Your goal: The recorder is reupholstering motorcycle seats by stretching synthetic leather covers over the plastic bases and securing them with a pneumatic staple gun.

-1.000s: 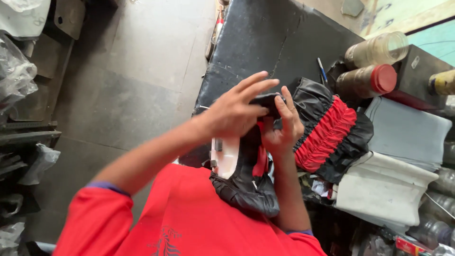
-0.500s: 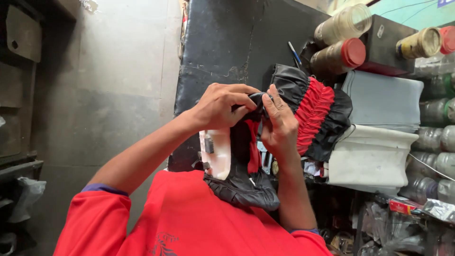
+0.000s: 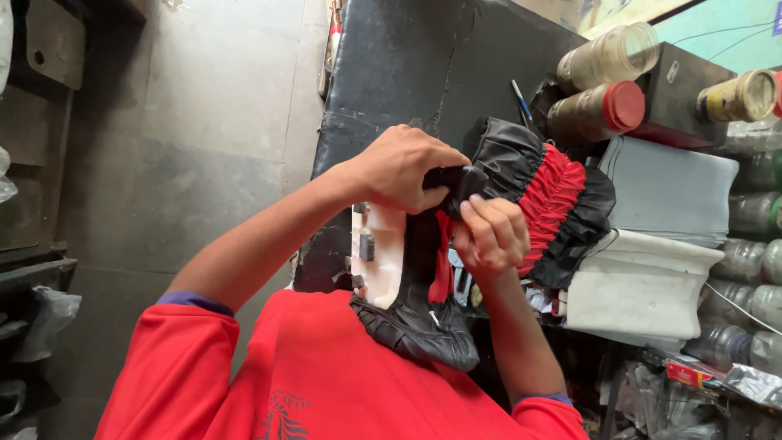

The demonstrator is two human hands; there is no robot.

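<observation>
Two hands, left hand and right hand gripping black-red seat cover, workbench edge near.

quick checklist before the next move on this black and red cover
1. Left hand gripping the black and red gathered cover: ok.
2. Right hand pinching the cover's edge: ok.
3. White plastic shell inside the cover, steadied against the body: ok.
4. Cover seated evenly around the shell: cannot tell, the hands hide it.
5. Black worktop has bare room: ok.
6. Red-lidded jar apart from the hands: ok.
</observation>
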